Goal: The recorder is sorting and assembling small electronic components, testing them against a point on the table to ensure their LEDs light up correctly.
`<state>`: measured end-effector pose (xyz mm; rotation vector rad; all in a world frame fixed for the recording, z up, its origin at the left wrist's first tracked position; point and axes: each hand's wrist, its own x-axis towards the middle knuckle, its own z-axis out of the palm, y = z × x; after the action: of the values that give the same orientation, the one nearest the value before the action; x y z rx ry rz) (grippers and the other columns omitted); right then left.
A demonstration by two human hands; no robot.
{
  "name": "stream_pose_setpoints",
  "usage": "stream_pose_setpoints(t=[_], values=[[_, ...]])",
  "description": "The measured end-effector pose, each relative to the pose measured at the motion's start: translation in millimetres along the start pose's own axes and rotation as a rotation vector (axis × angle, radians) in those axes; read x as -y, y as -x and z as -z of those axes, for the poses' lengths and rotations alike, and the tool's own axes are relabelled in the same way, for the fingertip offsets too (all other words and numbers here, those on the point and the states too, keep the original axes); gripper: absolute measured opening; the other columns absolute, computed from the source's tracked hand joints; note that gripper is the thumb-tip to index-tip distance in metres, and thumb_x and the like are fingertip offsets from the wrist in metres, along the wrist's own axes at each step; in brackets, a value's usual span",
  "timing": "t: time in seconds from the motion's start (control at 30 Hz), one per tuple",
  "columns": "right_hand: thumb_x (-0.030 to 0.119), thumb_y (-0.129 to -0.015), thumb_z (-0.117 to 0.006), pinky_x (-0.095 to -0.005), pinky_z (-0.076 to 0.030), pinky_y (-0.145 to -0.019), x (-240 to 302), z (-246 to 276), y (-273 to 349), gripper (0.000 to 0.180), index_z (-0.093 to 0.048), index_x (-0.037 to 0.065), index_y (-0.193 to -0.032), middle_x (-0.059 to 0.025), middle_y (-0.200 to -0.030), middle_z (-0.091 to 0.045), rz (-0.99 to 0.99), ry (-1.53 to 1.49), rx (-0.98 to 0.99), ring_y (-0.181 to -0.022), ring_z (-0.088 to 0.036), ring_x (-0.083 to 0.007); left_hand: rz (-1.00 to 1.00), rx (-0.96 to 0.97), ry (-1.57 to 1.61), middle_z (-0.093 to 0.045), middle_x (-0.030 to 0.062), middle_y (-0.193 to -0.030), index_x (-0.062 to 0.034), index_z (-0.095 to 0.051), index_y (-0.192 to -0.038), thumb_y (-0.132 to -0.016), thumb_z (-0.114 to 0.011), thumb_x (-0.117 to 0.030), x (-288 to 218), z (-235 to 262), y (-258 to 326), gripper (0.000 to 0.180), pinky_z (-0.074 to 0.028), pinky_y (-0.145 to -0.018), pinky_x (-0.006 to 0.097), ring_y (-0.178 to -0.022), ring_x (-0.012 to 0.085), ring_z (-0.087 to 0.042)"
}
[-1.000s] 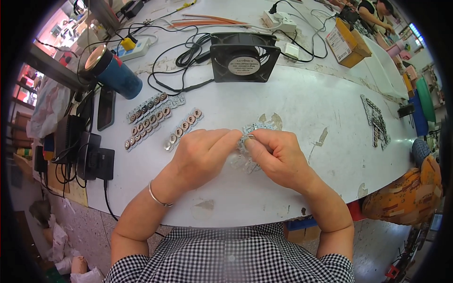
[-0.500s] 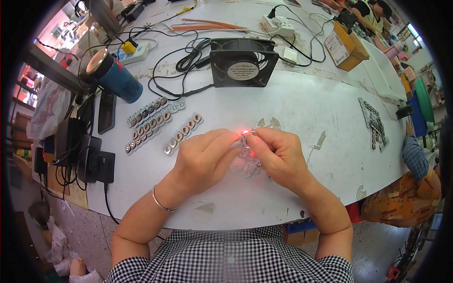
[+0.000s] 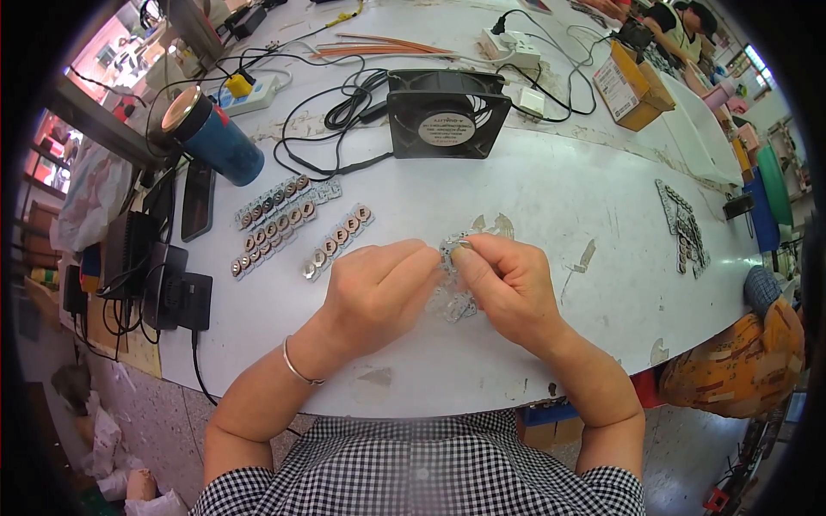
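Note:
My right hand [image 3: 516, 282] pinches a small round-edged circuit board [image 3: 448, 248] between thumb and forefinger above the middle of the table. Close against the board's left side is my left hand [image 3: 376, 288], its fingers curled and pressed together; what they hold, if anything, is hidden. Under and between the hands lies a small pile of similar loose circuit boards [image 3: 454, 306], partly covered by my fingers. Left of my left hand, small boards with round metal discs are laid out in a short strip [image 3: 342, 240] and in longer rows [image 3: 277, 225].
A black square fan [image 3: 447, 116] stands beyond my hands, its cable curling left. At left are a blue tumbler [image 3: 219, 144], a phone [image 3: 198, 199] and black adapters [image 3: 176, 292]. More boards [image 3: 681, 225] lie at right, with a cardboard box [image 3: 631, 86] behind. People sit farther right.
The red light that glowed at the board between my fingertips is off. My left fingertips have shifted slightly, and the board's face shows more clearly.

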<state>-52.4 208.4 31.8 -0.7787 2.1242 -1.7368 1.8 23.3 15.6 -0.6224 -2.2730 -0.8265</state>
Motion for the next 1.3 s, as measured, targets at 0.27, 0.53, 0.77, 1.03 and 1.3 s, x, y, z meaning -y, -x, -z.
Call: stream_pose_setpoints(t=[0.27,0.53,0.77,1.03,1.3], values=[[0.011,-0.094,-0.059,-0.0236,-0.042,-0.058,-3,17,-3,0.016,-0.067,-0.003,-0.092,-0.0012,-0.072,-0.061,-0.042,0.174,0.143,-0.066,-0.051,-0.006,0.476,0.18,0.32,-0.067,0.0096,-0.084,0.003,-0.065,-0.096,-0.079,-0.07,0.0,0,0,6,0.018,-0.051,-0.068,0.027,-0.075,0.0176,-0.065],[0.006,-0.092,-0.06,-0.0288,-0.047,-0.069,4,14,-1,0.012,-0.069,0.0,-0.095,-0.0092,-0.082,-0.064,0.132,0.288,0.132,-0.075,-0.059,-0.0179,0.275,0.311,0.509,-0.052,0.0155,-0.132,-0.0027,-0.035,-0.146,-0.08,-0.053,0.011,6,8,0,0.07,-0.052,-0.071,0.026,-0.08,0.0147,-0.062],[0.006,-0.091,-0.061,-0.0306,-0.048,-0.069,-9,6,-1,0.011,-0.068,-0.001,-0.098,-0.0097,-0.082,-0.064,0.243,0.197,0.194,-0.073,-0.06,-0.0205,0.325,0.467,0.686,-0.046,0.0152,-0.139,-0.0019,-0.022,-0.152,-0.08,-0.051,0.014,3,14,-1,0.079,-0.052,-0.072,0.025,-0.08,0.0126,-0.062],[0.006,-0.09,-0.062,-0.0356,-0.047,-0.063,-3,6,-2,0.007,-0.064,-0.001,-0.089,-0.0127,-0.077,-0.061,0.258,0.298,0.291,-0.068,-0.059,-0.0277,0.473,0.459,0.784,-0.043,0.0186,-0.142,-0.0024,-0.018,-0.154,-0.083,-0.052,0.013,-1,19,-5,0.081,-0.054,-0.073,0.025,-0.076,0.0106,-0.066],[0.007,-0.089,-0.064,-0.0329,-0.046,-0.059,0,14,-3,0.008,-0.065,-0.001,-0.087,-0.0109,-0.069,-0.058,0.249,0.325,0.263,-0.062,-0.056,-0.0228,0.537,0.407,0.63,-0.063,0.0116,-0.11,0.0016,-0.053,-0.128,-0.086,-0.065,0.001,3,16,3,0.044,-0.051,-0.064,0.022,-0.07,0.0086,-0.063]])
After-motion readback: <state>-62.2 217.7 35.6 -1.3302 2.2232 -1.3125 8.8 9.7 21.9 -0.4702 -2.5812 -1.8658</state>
